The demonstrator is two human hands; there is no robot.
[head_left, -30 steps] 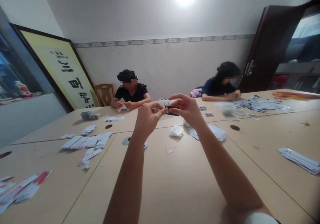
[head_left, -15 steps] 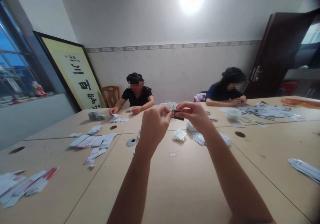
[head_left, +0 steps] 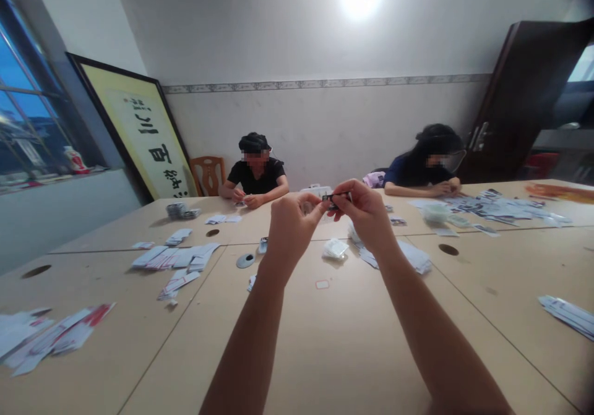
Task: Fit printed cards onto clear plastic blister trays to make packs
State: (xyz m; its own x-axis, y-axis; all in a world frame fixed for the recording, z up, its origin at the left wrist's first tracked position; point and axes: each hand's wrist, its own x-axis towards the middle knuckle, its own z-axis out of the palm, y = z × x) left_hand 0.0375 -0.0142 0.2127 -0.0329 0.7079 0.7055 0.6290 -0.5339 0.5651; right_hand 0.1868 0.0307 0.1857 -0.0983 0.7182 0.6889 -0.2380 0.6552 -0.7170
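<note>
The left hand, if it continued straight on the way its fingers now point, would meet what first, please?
Beyond the small dark flat piece it pinches, the left hand would probably meet the right hand first, though depth is unclear here.

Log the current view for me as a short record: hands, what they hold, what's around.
left hand: pinches one end of the small dark piece
right hand: pinches the same piece
held piece: raised above the table; markings too small to read
near the hands: clear packets, a red-edged label
left side: white paper slips
right side: scattered papers
across the table: two seated people, hands low
</note>
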